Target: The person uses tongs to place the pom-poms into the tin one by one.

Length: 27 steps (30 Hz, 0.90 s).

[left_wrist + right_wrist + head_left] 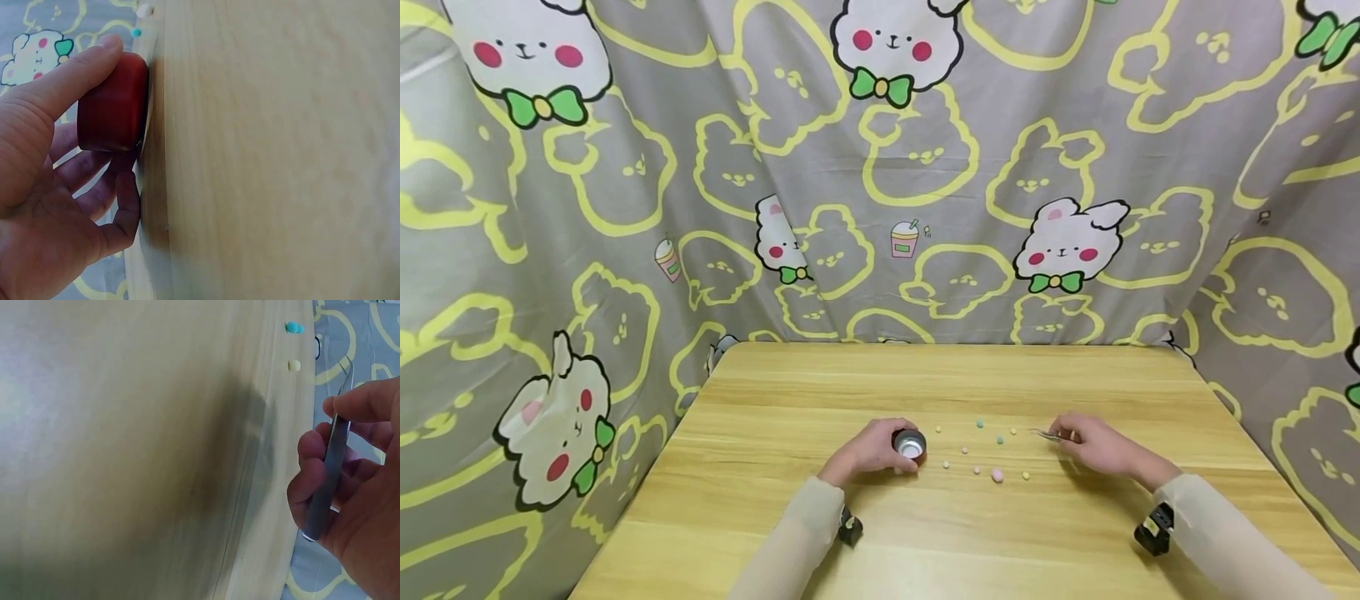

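My left hand (874, 447) grips a small round tin (112, 103), dark red outside, with the thumb on one side and fingers on the other. Its open top faces up in the head view, showing a bare silver inside. In my right hand (1097, 446) is a pair of metal tweezers (329, 472), pinched between thumb and fingers. Their thin bent tips stand slightly apart with nothing between them, pointing left towards a yellow ball (1013, 431). Between the hands lie several small balls, among them a teal ball (1000, 440) and a larger pink ball (997, 475).
The balls are scattered on a wooden table (925, 542), with another yellow ball (938, 429) close to the tin. A patterned curtain (955, 283) surrounds the table at the back and sides. Each wrist bears a black camera (1153, 529).
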Motion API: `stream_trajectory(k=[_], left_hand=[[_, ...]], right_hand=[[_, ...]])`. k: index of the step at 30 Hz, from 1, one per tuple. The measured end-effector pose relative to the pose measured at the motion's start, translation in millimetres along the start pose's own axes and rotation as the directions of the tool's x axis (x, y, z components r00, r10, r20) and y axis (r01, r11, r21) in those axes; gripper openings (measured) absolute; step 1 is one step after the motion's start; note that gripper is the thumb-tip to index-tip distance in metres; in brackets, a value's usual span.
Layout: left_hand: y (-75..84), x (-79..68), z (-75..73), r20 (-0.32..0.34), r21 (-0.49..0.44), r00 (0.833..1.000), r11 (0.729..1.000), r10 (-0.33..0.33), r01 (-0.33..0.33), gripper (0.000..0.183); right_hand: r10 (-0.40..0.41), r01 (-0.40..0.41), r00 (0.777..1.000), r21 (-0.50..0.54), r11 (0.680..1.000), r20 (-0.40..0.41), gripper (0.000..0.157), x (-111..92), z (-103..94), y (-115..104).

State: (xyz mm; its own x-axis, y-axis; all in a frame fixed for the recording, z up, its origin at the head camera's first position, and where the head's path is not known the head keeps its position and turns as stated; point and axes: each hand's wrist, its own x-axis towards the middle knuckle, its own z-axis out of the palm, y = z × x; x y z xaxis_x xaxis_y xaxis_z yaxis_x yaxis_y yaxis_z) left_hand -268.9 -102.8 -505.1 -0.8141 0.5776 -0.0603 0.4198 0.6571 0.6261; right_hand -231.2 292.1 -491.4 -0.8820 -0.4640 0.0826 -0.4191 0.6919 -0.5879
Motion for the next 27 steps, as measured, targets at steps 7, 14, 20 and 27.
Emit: stream_trajectory(k=[7,14,20,27], left_hand=[[0.1,-0.5,-1.5,0.002,-0.002,1.0,1.0,0.004,-0.004,0.054],[-0.5,-0.4,-1.4,0.009,-0.026,1.0,1.0,0.001,-0.001,0.053],[-1.5,0.8,-1.9,0.009,-0.016,1.0,1.0,-0.007,0.007,0.054],[-0.6,0.5,-2.4,0.016,-0.031,1.0,1.0,-0.007,0.007,0.053]], right_hand=[[-0.108,0.107,0.994,-0.074,0.992,-0.012,0.012,-5,4.2,-8],[-0.167,0.169,0.986,-0.147,0.975,0.025,0.012,-11,7.8,-14],[-0.189,0.194,0.981,-0.159,0.968,0.048,0.015,-14,9.4,-20],[-0.172,0.182,0.983,-0.173,0.968,0.071,0.012,-18,11.0,-22]])
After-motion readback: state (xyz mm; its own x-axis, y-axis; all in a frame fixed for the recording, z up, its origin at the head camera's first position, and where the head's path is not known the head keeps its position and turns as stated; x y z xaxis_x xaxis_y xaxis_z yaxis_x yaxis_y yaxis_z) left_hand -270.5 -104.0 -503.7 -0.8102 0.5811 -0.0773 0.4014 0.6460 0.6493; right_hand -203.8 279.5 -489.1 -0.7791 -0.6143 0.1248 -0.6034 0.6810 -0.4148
